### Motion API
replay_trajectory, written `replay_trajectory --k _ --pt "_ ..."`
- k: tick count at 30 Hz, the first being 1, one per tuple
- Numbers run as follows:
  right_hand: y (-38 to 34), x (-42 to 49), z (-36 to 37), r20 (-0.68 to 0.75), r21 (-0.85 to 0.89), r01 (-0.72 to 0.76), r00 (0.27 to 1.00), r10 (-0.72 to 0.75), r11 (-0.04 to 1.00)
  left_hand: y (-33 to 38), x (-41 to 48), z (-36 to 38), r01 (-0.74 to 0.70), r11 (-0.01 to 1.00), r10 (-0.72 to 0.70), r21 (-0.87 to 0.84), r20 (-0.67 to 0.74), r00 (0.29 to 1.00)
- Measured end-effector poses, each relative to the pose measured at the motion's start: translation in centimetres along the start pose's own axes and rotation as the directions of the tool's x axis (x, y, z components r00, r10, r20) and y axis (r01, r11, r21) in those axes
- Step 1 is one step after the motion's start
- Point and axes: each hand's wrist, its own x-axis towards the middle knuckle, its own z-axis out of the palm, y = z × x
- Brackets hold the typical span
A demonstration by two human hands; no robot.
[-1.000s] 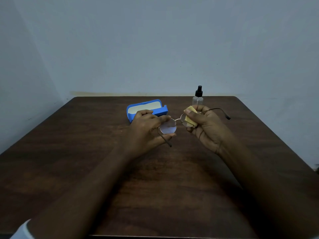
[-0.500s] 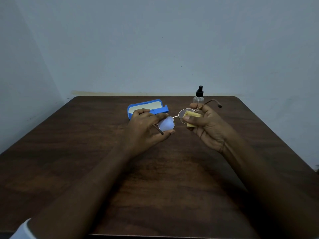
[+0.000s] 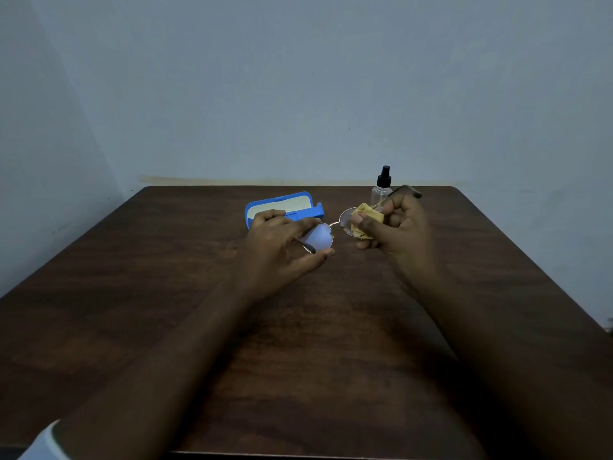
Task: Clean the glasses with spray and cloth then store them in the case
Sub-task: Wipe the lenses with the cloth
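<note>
The glasses (image 3: 320,239) hang above the middle of the table (image 3: 166,310), between the two hands. The left hand (image 3: 278,247) holds their left lens, and the right hand (image 3: 398,234) pinches the cloth (image 3: 365,215) onto their right lens. The glasses case (image 3: 282,205) lies on the table just behind the left hand. The spray bottle (image 3: 381,190) stands behind the right hand, right of the case, near the table's far edge.

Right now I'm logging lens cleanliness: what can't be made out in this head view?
Head view.
One lens of the round wire-rimmed glasses: covered by the yellow cloth and right hand.
Near side of the open blue case: partly behind the left hand.
Base of the clear black-capped spray bottle: behind the right hand; liquid level too dim.
</note>
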Motion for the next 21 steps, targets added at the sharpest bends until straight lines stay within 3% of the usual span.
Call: replay_trajectory --k 5,21 --pt "-0.08 -0.03 0.04 -0.003 0.008 0.059 0.998 -0.059 0.998 0.38 0.07 -0.34 0.018 1.000 -0.018 -0.012 0.009 1.000" --pt "0.17 0.08 0.13 0.026 0.016 0.024 0.999 -0.024 1.000 0.00 -0.05 0.11 -0.054 0.998 0.054 0.023 -0.042 0.998"
